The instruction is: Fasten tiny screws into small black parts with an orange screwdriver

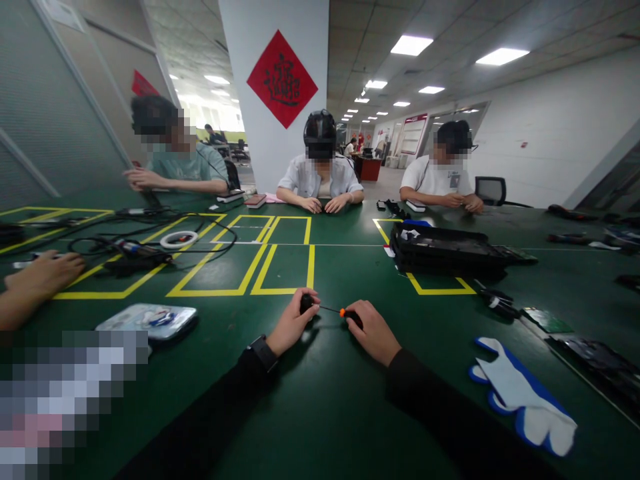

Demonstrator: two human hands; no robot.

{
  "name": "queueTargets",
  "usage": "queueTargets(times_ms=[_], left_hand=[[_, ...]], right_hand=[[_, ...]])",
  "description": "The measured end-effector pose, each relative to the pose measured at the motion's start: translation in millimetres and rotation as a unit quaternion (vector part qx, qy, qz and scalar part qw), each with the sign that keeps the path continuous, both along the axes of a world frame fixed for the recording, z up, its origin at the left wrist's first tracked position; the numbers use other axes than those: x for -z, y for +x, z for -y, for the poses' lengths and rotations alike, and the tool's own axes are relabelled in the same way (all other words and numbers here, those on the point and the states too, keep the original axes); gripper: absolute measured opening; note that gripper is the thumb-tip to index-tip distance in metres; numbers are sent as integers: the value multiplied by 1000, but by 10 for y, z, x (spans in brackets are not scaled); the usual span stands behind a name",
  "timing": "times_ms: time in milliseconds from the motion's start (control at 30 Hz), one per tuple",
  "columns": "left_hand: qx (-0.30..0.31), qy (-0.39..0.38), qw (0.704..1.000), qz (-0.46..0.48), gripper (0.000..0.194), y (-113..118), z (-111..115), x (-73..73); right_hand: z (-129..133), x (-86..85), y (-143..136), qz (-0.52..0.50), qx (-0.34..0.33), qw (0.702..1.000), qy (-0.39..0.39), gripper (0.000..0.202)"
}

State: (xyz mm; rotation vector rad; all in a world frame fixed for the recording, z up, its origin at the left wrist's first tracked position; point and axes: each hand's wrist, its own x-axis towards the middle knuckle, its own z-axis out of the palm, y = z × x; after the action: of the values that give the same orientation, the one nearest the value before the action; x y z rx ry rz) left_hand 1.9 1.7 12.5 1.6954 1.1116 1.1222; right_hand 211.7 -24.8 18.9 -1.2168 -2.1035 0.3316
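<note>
Over the middle of the green table, my right hand (374,329) is closed around the black handle of a screwdriver (353,318) with an orange collar. Its thin shaft points left toward my left hand (294,325), which wears a dark wristwatch. Between the thumb and fingers of that hand is a small dark rounded object (306,304); its kind is not clear. The shaft's tip ends at or very near this object, and I cannot tell whether they touch.
A clear-cased phone (150,320) lies left, near tangled black cables (135,250) and a white tape roll (179,240). Black trays (445,247), a blue-white glove (525,397) and circuit boards (547,320) lie right. Three people sit opposite; another person's hand (47,273) rests at left.
</note>
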Motion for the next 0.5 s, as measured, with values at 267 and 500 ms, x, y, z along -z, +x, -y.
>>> queueTargets(times_ms=[267, 500], left_hand=[[11, 5, 1000, -2, 22, -31, 8, 0], [20, -13, 1000, 5, 29, -2, 26, -40]], right_hand=[[103, -19, 45, -18, -2, 999, -39, 22], [145, -64, 23, -43, -25, 998, -39, 25]])
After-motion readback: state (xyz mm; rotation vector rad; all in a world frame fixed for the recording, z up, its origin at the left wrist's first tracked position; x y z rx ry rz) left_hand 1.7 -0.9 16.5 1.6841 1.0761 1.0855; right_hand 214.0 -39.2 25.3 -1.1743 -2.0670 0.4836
